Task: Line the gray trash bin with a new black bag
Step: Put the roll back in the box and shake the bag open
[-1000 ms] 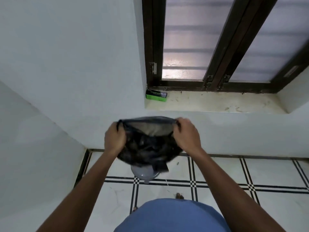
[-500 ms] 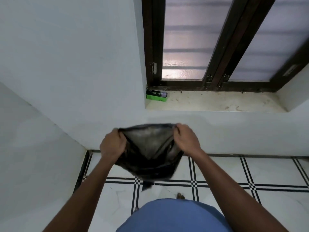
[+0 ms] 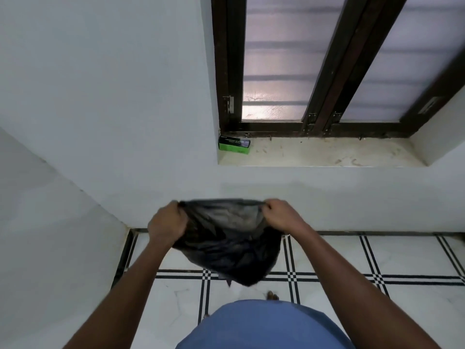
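A black plastic bag (image 3: 231,250) hangs in front of me with its mouth stretched wide between both hands. My left hand (image 3: 166,224) grips the left side of the mouth. My right hand (image 3: 280,214) pinches the right side. The bag's body sags down over the tiled floor, and its inside shows grey near the top. The gray trash bin is hidden behind the bag.
A white wall corner stands on the left. A window ledge (image 3: 327,154) above holds a green box (image 3: 234,144). The floor (image 3: 377,260) has white tiles with black lines. My toes (image 3: 272,295) and blue clothing (image 3: 264,326) are at the bottom.
Both hands have dropped lower with the bag, and the bag has billowed out. The gray bin seen under the bag a second ago is now covered by it.
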Action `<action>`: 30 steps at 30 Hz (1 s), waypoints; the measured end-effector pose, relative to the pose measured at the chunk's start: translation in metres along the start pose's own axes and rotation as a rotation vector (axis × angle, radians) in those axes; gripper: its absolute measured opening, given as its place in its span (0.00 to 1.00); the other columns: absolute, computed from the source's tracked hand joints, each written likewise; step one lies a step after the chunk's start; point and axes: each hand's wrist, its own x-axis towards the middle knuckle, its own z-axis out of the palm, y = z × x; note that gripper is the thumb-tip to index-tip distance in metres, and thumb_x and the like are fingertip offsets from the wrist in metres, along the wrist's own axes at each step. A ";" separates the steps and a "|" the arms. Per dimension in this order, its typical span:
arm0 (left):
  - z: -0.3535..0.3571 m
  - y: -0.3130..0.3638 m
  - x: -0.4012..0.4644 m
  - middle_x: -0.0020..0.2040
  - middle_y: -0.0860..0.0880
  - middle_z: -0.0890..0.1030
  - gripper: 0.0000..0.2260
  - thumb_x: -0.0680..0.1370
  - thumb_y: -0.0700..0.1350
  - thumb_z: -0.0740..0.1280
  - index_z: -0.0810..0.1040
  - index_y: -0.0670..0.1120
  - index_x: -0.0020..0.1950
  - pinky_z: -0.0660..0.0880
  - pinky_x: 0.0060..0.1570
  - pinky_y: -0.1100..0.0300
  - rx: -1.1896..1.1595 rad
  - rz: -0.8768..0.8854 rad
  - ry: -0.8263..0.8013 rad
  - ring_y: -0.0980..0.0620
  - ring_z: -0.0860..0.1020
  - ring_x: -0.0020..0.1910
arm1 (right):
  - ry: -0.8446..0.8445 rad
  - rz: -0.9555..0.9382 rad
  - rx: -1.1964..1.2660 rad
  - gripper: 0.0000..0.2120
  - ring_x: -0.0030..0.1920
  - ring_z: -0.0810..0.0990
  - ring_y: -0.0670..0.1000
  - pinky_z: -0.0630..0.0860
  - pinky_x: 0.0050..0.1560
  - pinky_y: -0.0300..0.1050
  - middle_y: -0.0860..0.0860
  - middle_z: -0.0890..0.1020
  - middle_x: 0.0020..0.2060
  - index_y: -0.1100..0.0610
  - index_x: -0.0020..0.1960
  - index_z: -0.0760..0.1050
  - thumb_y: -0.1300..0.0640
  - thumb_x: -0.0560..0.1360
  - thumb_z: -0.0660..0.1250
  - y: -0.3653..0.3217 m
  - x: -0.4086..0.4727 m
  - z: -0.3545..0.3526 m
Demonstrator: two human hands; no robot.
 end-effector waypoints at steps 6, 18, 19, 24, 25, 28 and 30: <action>-0.028 0.024 -0.015 0.49 0.44 0.87 0.11 0.87 0.44 0.61 0.75 0.47 0.70 0.74 0.42 0.51 -0.336 0.376 0.524 0.37 0.84 0.42 | 0.754 -0.313 0.260 0.19 0.51 0.79 0.50 0.77 0.46 0.41 0.51 0.78 0.59 0.49 0.80 0.72 0.54 0.90 0.58 -0.045 -0.013 -0.016; 0.039 -0.059 -0.002 0.56 0.43 0.85 0.13 0.86 0.47 0.58 0.80 0.44 0.55 0.75 0.54 0.50 -0.204 0.023 -0.205 0.42 0.80 0.53 | -0.206 0.133 0.181 0.13 0.57 0.84 0.57 0.75 0.53 0.48 0.55 0.85 0.52 0.58 0.55 0.85 0.54 0.87 0.63 0.016 -0.029 0.047; 0.033 -0.054 -0.003 0.55 0.44 0.84 0.12 0.87 0.47 0.58 0.80 0.44 0.58 0.73 0.52 0.51 -0.270 0.030 -0.110 0.42 0.80 0.52 | -0.046 0.109 0.261 0.12 0.57 0.84 0.57 0.75 0.54 0.48 0.54 0.86 0.53 0.56 0.57 0.84 0.55 0.88 0.63 0.009 -0.030 0.044; 0.011 -0.029 -0.016 0.50 0.50 0.83 0.12 0.88 0.48 0.58 0.79 0.46 0.64 0.76 0.51 0.48 -0.481 0.133 0.090 0.45 0.78 0.48 | 0.330 0.096 0.546 0.13 0.47 0.82 0.50 0.74 0.45 0.45 0.50 0.85 0.46 0.56 0.53 0.80 0.52 0.89 0.60 -0.024 -0.038 0.041; 0.012 -0.028 -0.017 0.50 0.49 0.84 0.12 0.88 0.49 0.58 0.79 0.46 0.63 0.77 0.53 0.48 -0.504 0.134 0.072 0.44 0.79 0.49 | 0.330 0.102 0.573 0.14 0.47 0.82 0.52 0.74 0.45 0.46 0.52 0.84 0.45 0.56 0.50 0.79 0.51 0.89 0.60 -0.027 -0.040 0.043; 0.013 -0.024 -0.020 0.52 0.48 0.85 0.12 0.87 0.50 0.60 0.80 0.47 0.61 0.76 0.54 0.49 -0.562 0.091 -0.036 0.43 0.81 0.53 | 0.313 0.114 0.663 0.15 0.50 0.85 0.52 0.76 0.47 0.48 0.50 0.86 0.46 0.53 0.48 0.81 0.46 0.88 0.64 -0.028 -0.045 0.046; 0.013 -0.016 -0.023 0.51 0.49 0.86 0.10 0.86 0.49 0.64 0.82 0.45 0.57 0.78 0.55 0.48 -0.642 0.016 -0.151 0.41 0.83 0.55 | 0.293 0.112 0.736 0.14 0.53 0.86 0.50 0.79 0.52 0.51 0.49 0.88 0.49 0.51 0.51 0.84 0.43 0.86 0.66 -0.026 -0.047 0.044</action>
